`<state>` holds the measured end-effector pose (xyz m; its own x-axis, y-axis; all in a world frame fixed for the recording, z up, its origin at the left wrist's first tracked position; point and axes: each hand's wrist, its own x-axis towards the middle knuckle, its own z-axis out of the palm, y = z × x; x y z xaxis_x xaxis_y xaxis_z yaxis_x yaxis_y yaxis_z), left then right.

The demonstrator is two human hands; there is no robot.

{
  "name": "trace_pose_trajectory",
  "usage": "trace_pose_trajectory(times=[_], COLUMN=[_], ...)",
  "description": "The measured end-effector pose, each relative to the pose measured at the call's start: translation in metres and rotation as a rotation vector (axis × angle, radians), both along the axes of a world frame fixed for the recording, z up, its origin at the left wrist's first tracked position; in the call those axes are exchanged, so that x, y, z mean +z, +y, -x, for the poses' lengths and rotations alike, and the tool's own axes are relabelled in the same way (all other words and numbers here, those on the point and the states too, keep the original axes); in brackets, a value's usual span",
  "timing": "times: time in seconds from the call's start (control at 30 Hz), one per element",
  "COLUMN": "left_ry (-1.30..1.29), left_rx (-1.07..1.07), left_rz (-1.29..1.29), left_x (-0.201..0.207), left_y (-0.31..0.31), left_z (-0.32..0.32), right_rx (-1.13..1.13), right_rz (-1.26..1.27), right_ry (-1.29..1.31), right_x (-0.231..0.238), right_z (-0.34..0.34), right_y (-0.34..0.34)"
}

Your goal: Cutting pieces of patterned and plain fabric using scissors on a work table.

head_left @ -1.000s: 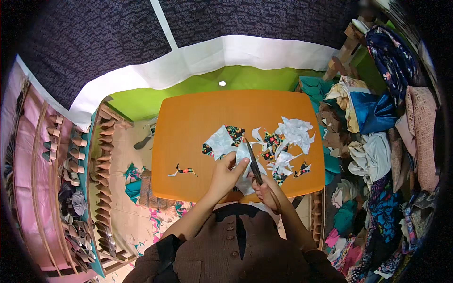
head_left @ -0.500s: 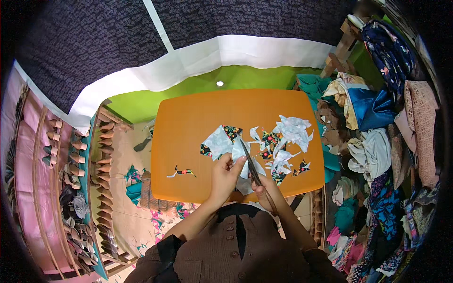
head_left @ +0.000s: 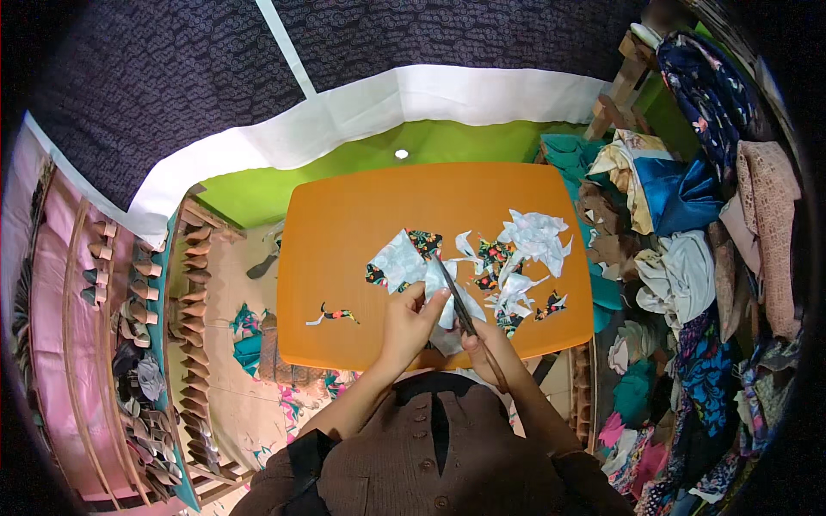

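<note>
My left hand is at the table's near side, thumb and fingers pinching a pale-backed piece of fabric. In my right hand is a pair of long dark scissors, pointing away from me, with the blades at the fabric just right of my left thumb. Part of the fabric lies hidden behind my hands. Just beyond my left hand rests a folded floral cloth, black print with a white back. To the right is a heap of fabric scraps, white and black floral.
The orange table has rounded corners. A small floral scrap lies at its left. Shoe-shaped forms line a wooden rack on the left. Piled cloth crowds the right side. Patterned dark curtains hang beyond the table.
The scissor blades look closer together than before. Both hands stay in nearly the same place, and the scraps have not moved.
</note>
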<state>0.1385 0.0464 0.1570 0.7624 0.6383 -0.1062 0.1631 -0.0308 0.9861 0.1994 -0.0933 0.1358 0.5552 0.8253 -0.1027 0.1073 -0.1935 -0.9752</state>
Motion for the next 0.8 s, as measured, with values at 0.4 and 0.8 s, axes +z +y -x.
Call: trace_pose_trajectory(times=[0.4,0.8], left_ry=[-0.04,-0.042], left_rx=[-0.029,-0.138], left_rz=[-0.001,0.196], left_x=[-0.004,-0.002], left_y=[0.001,0.019], left_z=[-0.001,0.001], right_rx=[0.014,0.092], right_rz=[-0.062,0.104], right_ry=[0.097,-0.023], right_x=[0.002,0.005], right_z=[0.001,-0.005], right_y=[0.002,-0.003])
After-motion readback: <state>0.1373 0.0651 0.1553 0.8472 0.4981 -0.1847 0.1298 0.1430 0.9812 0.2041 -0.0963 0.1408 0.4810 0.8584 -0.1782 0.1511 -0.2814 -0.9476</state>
